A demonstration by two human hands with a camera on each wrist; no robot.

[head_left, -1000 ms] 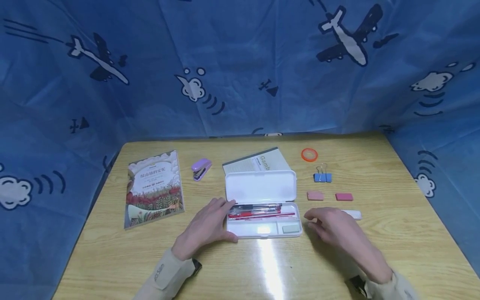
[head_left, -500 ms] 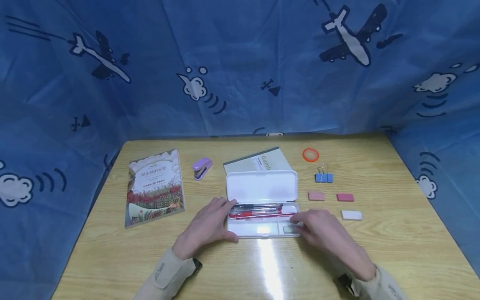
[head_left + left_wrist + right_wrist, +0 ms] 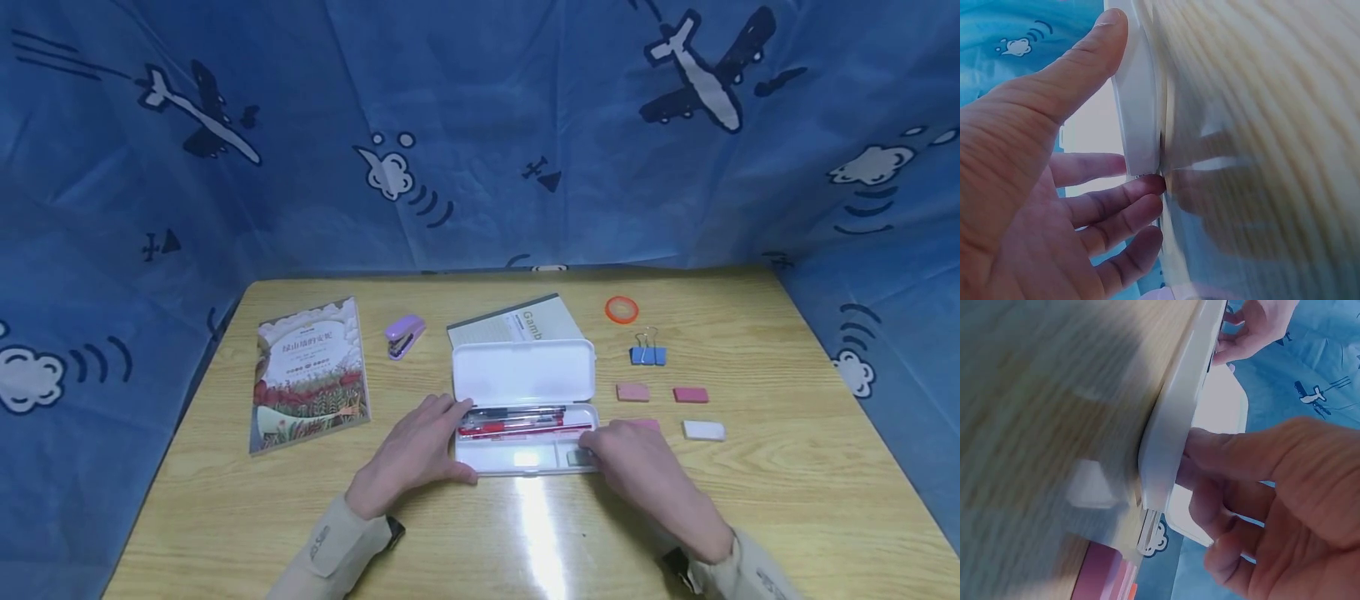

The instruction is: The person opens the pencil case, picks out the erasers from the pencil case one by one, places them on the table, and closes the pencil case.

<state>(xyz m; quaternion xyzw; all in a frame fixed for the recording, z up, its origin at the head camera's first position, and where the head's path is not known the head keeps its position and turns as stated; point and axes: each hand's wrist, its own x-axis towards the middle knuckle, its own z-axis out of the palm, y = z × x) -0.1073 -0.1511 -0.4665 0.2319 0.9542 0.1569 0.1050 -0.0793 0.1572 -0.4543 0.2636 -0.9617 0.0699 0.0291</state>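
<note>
A white pencil case [image 3: 495, 459] lies with its lid [image 3: 523, 372] up. It holds black and red pens [image 3: 517, 421] and, in its small right compartment, a pale eraser [image 3: 577, 457]. My left hand [image 3: 420, 446] grips the case's left end, thumb at the front wall and fingers round the end, as the left wrist view shows. My right hand [image 3: 637, 467] reaches over the right rim, with thumb and forefinger at the eraser's right end in a pinch. In the right wrist view the case wall [image 3: 1172, 425] hides the fingertips; the other fingers are curled.
Right of the case lie pink erasers [image 3: 632, 392], a white eraser [image 3: 703, 430], a blue binder clip [image 3: 648, 356] and an orange ring [image 3: 622, 310]. A notebook [image 3: 551, 321] lies behind the lid. Farther left are a purple stapler [image 3: 405, 336] and a book [image 3: 311, 375].
My right hand has moved left from beside the case into its small compartment, uncovering a pink eraser and the white eraser on the table. My left hand stays at the left end.
</note>
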